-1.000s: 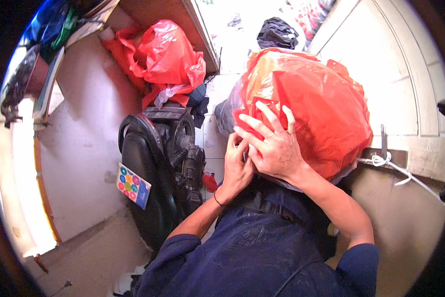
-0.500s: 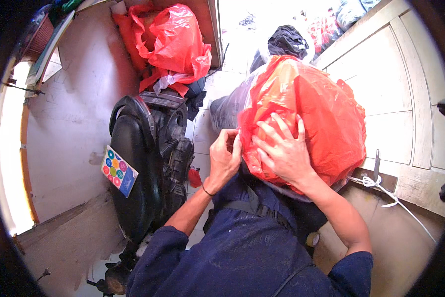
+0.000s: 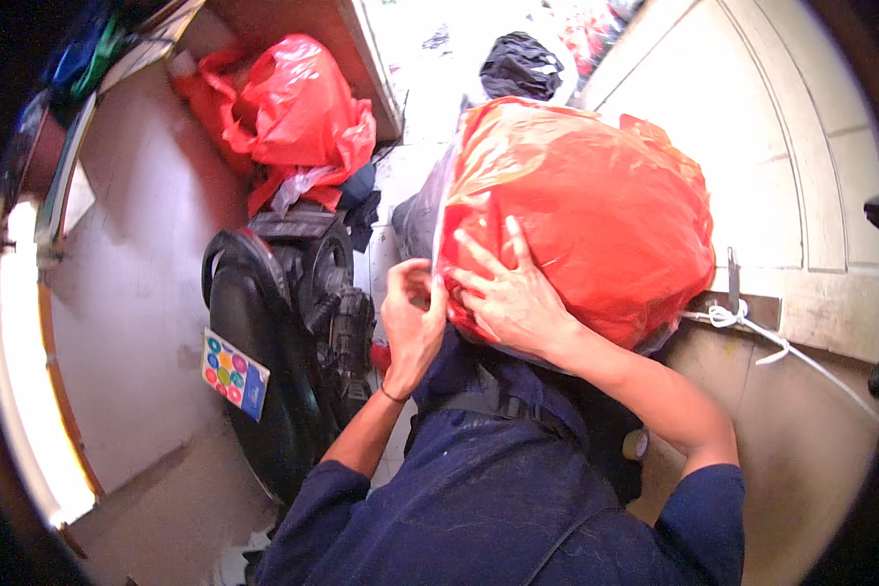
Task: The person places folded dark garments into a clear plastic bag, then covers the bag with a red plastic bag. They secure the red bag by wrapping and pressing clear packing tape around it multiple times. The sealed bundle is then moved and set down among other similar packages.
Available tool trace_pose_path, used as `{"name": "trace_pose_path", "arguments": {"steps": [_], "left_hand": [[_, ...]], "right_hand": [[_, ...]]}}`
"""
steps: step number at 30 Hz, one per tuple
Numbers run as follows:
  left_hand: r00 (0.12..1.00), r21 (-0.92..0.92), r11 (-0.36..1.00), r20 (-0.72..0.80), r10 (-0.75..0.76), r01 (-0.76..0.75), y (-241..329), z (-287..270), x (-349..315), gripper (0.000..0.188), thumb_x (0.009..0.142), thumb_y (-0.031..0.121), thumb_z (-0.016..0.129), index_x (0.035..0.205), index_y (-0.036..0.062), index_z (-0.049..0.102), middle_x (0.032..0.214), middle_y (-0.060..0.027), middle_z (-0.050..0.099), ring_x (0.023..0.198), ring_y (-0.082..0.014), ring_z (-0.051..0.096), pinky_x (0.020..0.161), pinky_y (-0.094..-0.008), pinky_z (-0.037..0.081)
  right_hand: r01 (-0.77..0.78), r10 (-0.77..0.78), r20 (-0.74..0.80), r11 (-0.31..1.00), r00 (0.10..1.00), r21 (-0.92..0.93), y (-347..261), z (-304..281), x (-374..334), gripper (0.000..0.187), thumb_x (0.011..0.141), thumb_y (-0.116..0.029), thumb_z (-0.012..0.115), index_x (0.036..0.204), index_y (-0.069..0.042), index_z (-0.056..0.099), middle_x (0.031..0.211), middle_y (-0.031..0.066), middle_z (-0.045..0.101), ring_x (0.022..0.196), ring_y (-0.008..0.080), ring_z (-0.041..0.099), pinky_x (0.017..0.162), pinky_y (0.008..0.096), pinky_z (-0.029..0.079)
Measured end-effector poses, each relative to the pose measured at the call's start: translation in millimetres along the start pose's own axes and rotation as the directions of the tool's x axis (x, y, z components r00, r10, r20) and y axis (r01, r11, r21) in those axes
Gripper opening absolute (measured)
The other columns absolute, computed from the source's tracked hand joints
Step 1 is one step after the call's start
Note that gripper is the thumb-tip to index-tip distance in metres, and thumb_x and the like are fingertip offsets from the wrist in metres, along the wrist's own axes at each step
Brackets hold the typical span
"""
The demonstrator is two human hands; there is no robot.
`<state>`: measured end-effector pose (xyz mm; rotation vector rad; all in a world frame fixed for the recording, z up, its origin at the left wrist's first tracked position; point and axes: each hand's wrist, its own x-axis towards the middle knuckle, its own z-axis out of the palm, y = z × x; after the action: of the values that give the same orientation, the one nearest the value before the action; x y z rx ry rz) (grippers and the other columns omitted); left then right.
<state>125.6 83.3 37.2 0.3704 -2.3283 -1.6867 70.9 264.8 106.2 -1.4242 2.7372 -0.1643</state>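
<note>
A big, full red plastic bag (image 3: 596,215) bulges up in front of my body, with greyish clear plastic (image 3: 425,210) along its left side. At that left edge my left hand (image 3: 415,317) is closed, thumb and fingertips pinching the plastic; the exact fold between them is hidden. My right hand (image 3: 513,298) lies with spread fingers on the bag's near left face, pressing against it. What fills the red bag cannot be seen.
To the left stands a black motorbike (image 3: 263,322) with a colourful card (image 3: 234,374) on its seat. Another red bag (image 3: 302,112) rests beyond it. A black bundle (image 3: 522,66) lies behind the big bag. White cord (image 3: 742,317) is tied at the door (image 3: 752,195) on the right.
The view has shifted, so the surroundings sit differently. My right hand has slid a little toward the bag's left edge, and my left hand keeps its pinch there.
</note>
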Motion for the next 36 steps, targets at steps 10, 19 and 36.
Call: {"name": "trace_pose_path", "arguments": {"steps": [10,19,36], "left_hand": [[0.888,0.015,0.964,0.386,-0.252,0.267,3,-15,-48,0.019,0.108,0.003,0.065,0.12,0.0025,0.05,0.084,-0.0086,0.071,0.067,-0.0127,0.069,0.059,-0.0276,0.058],[0.863,-0.144,0.905,0.391,-0.319,0.4,-2,-23,-23,0.022,0.112,0.016,0.067,0.12,0.0015,0.053,0.099,-0.0098,0.066,0.072,-0.0133,0.069,0.058,-0.0295,0.063],[0.901,0.229,0.943,0.307,-0.307,0.243,-72,-80,-5,0.026,0.112,0.026,0.064,0.124,0.0047,0.057,0.094,-0.0029,0.058,0.066,-0.0069,0.051,0.051,-0.0223,0.038]], "right_hand": [[-0.08,0.127,-0.226,0.976,0.966,0.205,-16,30,-47,0.029,0.095,-0.029,0.067,0.116,-0.016,0.082,0.148,0.0,0.069,0.166,0.0258,0.032,0.127,0.0826,0.012],[-0.068,0.234,-0.436,0.929,0.869,0.364,-42,49,-64,0.027,0.096,-0.032,0.066,0.103,-0.014,0.084,0.133,-0.0007,0.075,0.162,0.0264,0.039,0.13,0.0792,0.011],[-0.629,0.828,-0.395,0.068,-0.398,0.775,-57,137,-377,0.005,0.089,-0.009,0.078,0.091,-0.008,0.073,0.085,0.0124,0.074,0.079,0.0289,0.075,0.075,0.0429,0.059]]}}
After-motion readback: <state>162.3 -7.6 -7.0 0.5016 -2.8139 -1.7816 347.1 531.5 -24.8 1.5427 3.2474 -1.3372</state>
